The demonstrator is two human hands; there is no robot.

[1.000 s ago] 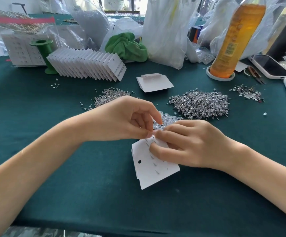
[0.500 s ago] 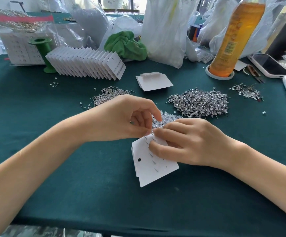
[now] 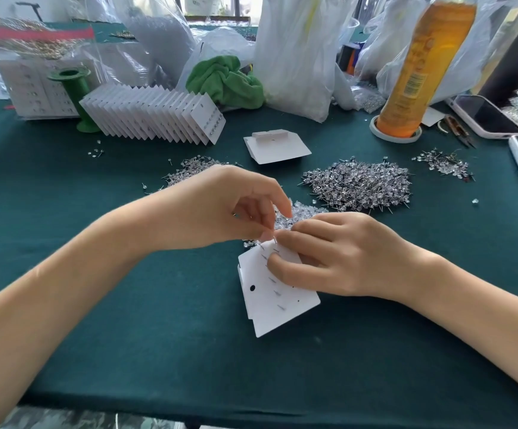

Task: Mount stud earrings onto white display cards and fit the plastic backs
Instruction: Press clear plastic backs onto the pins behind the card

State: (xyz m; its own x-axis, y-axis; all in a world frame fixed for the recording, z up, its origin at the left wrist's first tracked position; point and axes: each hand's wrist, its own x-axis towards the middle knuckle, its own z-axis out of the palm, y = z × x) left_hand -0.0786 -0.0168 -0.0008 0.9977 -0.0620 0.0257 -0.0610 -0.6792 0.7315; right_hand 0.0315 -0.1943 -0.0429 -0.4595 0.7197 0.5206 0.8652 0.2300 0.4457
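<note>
A white display card [image 3: 277,300] lies back side up on the green cloth, with several earring posts sticking out of it. My right hand [image 3: 338,252] holds the card's upper part between thumb and curled fingers. My left hand [image 3: 226,209] pinches something small at the card's top edge, right against my right fingertips; the item itself is hidden. A small heap of clear plastic backs [image 3: 297,213] lies just behind my hands. A big pile of stud earrings [image 3: 359,184] lies behind on the right, a smaller one [image 3: 189,170] on the left.
A fanned row of finished cards [image 3: 155,116] leans on a green spool [image 3: 75,94]. A stack of blank cards [image 3: 277,147] lies mid-table. An orange bottle [image 3: 421,66], phone [image 3: 483,116], snips [image 3: 458,130], green cloth bundle [image 3: 226,80] and plastic bags [image 3: 294,51] crowd the back.
Both hands stay at the card's top edge. My left fingertips have shifted slightly along the row of posts; the card has barely moved.
</note>
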